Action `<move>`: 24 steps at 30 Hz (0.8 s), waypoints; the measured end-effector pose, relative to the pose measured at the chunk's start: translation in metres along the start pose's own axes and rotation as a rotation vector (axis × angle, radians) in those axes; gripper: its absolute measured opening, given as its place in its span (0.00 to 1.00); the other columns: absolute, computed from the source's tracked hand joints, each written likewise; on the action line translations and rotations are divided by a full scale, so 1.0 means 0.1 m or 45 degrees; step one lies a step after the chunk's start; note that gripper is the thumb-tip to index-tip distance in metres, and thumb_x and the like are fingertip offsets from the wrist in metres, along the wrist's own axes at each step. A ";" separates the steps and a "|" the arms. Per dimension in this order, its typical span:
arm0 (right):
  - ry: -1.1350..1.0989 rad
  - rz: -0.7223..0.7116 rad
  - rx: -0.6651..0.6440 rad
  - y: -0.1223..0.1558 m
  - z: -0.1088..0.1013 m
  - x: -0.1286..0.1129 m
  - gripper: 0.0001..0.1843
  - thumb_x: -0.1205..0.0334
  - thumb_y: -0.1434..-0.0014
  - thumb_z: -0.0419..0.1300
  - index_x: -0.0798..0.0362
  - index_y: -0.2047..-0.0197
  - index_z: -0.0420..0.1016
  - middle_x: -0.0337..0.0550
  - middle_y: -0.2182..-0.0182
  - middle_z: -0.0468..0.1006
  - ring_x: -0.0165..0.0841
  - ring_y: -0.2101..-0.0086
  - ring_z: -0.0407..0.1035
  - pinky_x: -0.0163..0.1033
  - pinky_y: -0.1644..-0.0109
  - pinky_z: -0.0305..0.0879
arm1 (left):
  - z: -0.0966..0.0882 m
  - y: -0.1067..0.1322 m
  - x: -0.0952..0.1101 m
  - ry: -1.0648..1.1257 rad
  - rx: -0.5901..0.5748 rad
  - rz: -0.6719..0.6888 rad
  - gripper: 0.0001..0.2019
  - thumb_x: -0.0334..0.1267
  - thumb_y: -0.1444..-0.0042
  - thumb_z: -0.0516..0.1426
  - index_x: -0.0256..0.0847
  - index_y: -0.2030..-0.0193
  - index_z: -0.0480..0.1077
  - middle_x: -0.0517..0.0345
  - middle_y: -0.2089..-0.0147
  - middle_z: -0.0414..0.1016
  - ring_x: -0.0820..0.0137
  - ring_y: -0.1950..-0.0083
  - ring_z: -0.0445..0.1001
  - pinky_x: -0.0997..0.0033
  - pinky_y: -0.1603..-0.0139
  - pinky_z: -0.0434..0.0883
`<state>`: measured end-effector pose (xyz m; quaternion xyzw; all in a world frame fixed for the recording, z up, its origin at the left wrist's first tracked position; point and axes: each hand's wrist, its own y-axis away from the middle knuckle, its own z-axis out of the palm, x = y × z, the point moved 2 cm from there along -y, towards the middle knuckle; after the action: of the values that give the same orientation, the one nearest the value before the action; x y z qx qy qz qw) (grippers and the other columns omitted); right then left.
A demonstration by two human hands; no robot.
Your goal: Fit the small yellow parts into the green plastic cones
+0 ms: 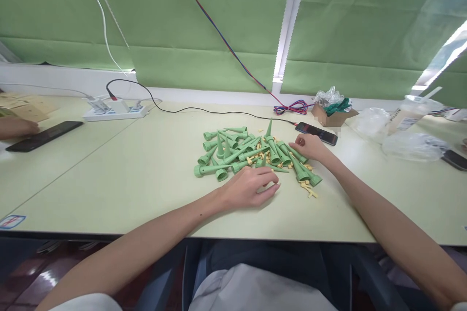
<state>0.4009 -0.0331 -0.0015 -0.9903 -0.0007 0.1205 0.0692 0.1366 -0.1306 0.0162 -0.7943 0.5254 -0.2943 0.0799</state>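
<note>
A heap of green plastic spikes (233,153), each with a pointed tip and a wide hollow cap, lies on the table between my hands. Small yellow plastic pieces (308,189) are mixed in and spill out at the right front. My left hand (250,187) rests at the near edge of the heap, fingers loosely bent and thumb apart, with nothing seen between them. At the heap's right side, my right hand (310,146) has its fingers bent together beside a green spike (299,155). What those fingertips grip, if anything, is hidden.
Behind the heap a phone (316,133) lies on a black cable. A small cardboard box (333,116), plastic bags and a drink cup (404,115) stand at right. On the left are a power strip (115,110), another phone (45,136) and another person's hand (18,128).
</note>
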 end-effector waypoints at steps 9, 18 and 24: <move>-0.064 0.051 -0.006 0.01 0.00 -0.02 0.10 0.57 0.41 0.64 0.55 0.68 0.77 0.47 0.68 0.82 0.36 0.67 0.74 0.36 0.64 0.63 | -0.01 0.00 -0.01 -0.092 0.053 0.101 0.13 0.38 0.32 0.50 0.37 0.62 0.73 0.56 0.69 0.72 0.75 0.74 0.66 0.72 0.73 0.58; -0.102 0.028 0.113 0.01 -0.03 0.02 0.06 0.66 0.41 0.60 0.56 0.69 0.76 0.49 0.69 0.81 0.38 0.67 0.75 0.39 0.60 0.65 | -0.01 0.01 -0.04 -0.143 0.166 0.180 0.10 0.36 0.32 0.52 0.37 0.60 0.73 0.58 0.69 0.72 0.77 0.75 0.65 0.72 0.74 0.59; -0.383 -0.247 0.616 0.23 -0.18 -0.23 0.05 0.64 0.37 0.58 0.54 0.65 0.71 0.44 0.72 0.78 0.36 0.71 0.73 0.40 0.62 0.67 | -0.03 0.00 -0.09 -0.101 0.481 0.107 0.06 0.35 0.33 0.54 0.37 0.57 0.72 0.58 0.70 0.72 0.77 0.75 0.65 0.75 0.73 0.62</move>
<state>0.3821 -0.0587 0.0182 -0.9113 -0.0769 0.2555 0.3134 0.1327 -0.1221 0.0156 -0.7537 0.4900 -0.3523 0.2603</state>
